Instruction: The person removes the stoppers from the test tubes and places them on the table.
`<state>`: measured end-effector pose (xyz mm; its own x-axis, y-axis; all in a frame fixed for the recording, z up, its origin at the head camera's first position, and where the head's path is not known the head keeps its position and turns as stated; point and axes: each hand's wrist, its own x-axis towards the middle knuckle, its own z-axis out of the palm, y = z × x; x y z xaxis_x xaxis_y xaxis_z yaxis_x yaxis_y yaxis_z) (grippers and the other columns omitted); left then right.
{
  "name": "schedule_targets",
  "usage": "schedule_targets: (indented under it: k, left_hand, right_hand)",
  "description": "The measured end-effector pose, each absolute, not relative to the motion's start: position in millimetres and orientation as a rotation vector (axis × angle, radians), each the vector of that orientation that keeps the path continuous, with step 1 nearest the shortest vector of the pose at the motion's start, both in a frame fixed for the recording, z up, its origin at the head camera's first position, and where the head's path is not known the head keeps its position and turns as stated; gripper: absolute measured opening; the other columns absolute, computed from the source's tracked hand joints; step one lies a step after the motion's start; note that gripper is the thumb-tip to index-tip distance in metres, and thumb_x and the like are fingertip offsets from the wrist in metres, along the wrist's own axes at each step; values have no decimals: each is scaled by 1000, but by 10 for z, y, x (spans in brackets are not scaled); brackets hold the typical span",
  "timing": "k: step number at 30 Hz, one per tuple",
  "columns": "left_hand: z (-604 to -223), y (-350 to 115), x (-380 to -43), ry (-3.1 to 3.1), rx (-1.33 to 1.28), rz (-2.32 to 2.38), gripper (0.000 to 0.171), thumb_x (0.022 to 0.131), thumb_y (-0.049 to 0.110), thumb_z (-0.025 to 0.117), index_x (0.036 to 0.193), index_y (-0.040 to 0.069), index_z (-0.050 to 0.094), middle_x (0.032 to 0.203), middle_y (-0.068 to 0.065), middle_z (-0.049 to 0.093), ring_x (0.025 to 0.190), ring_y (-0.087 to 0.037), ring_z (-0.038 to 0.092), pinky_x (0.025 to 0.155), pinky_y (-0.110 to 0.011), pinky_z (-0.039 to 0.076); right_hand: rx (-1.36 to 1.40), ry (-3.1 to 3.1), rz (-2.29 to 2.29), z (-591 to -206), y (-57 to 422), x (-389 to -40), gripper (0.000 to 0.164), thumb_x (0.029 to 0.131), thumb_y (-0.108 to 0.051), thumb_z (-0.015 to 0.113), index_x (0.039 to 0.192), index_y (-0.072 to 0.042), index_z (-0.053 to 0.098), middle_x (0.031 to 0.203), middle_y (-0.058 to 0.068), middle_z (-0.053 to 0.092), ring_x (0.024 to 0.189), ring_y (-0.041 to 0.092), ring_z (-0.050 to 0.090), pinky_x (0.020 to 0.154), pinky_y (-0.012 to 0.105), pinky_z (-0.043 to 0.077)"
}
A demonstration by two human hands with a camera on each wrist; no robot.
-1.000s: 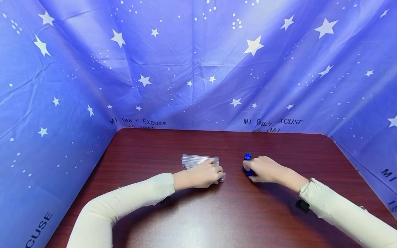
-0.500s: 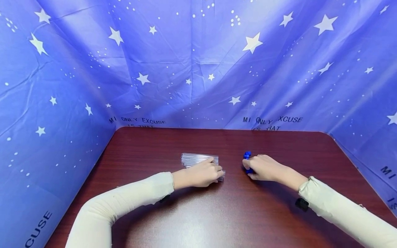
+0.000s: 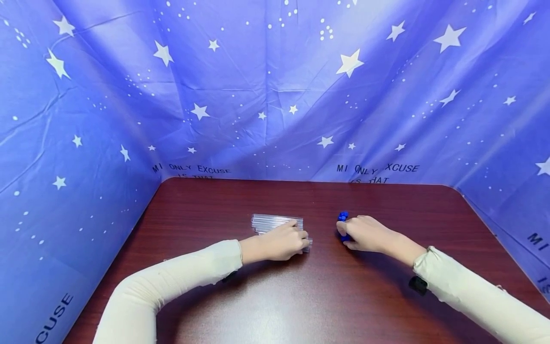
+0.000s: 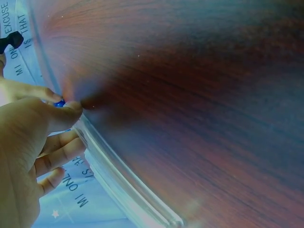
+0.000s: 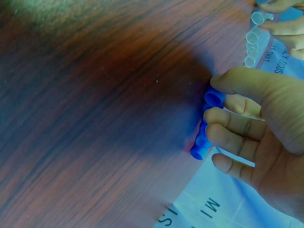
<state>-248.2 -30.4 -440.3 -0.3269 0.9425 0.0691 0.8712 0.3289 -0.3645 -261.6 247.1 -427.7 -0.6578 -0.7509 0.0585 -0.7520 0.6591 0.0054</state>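
Observation:
Several clear test tubes point(image 3: 272, 221) lie side by side on the table, left of the middle in the head view. My left hand point(image 3: 283, 242) pinches the nearest test tube point(image 4: 126, 168) by its open end, between thumb and fingers; its other fingers lie along the row. To the right, small blue caps point(image 3: 343, 216) form a line running away from me. My right hand point(image 3: 368, 234) pinches the nearest blue cap point(image 5: 215, 98) between thumb and index finger. Its remaining fingers reach beside the other blue caps point(image 5: 198, 151) and partly hide them.
The dark red-brown wooden table point(image 3: 275, 296) has rounded far corners. A blue curtain point(image 3: 266, 95) with white stars hangs around its back and sides. Bare tabletop separates the tubes from the caps.
The head view shifts slightly up and down. Both hands keep their places; the right thumb and fingers draw slightly closer together around the nearest blue cap.

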Motion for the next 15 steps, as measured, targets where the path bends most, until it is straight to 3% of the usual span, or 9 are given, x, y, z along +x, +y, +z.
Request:
schedule_targets:
  k: [15]
  left_hand:
    - [-4411,-288,-2491,-2301,-1607,372,22,94,32,70,113,20,72,95,9,69,90,-7,68,88,-32,49]
  right_hand:
    - [1261,-2794,7,-4292,2489,-2607,30,78,-13,84,81,-16,54,71,-9,61,58,5,51,56,30,46]
